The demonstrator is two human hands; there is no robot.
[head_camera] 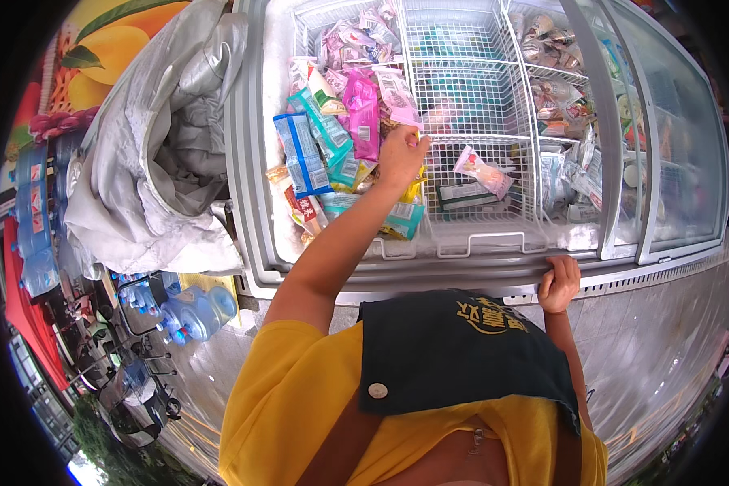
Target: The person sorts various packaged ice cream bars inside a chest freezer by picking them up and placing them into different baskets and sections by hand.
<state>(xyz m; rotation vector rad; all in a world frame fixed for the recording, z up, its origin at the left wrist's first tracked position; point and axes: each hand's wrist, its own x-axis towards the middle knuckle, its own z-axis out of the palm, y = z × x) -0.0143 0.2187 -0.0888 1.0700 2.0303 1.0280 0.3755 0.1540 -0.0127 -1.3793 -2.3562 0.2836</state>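
My left hand (pixel 401 159) reaches into the left part of an open chest freezer (pixel 252 182), its fingers closed at the lower end of a light pink ice-cream packet (pixel 395 91). A bright pink packet (pixel 362 115) lies just left of that hand. Teal packets (pixel 322 130) and a blue packet (pixel 302 155) are heaped farther left, and yellow wrappers show partly under my wrist. My right hand (pixel 559 284) is curled over the freezer's front rim (pixel 498 270). Right of my left hand, a pale pink packet (pixel 485 173) and a dark green packet (pixel 469 195) lie in a white wire basket (pixel 480 146).
Sliding glass lids (pixel 680 152) cover the freezer's right end. A crumpled silver-grey cover (pixel 158 152) hangs at its left side. Large blue water bottles (pixel 197 316) stand on the paving beyond, near a parked scooter (pixel 133 395). More wire compartments hold wrapped ice creams (pixel 556 97).
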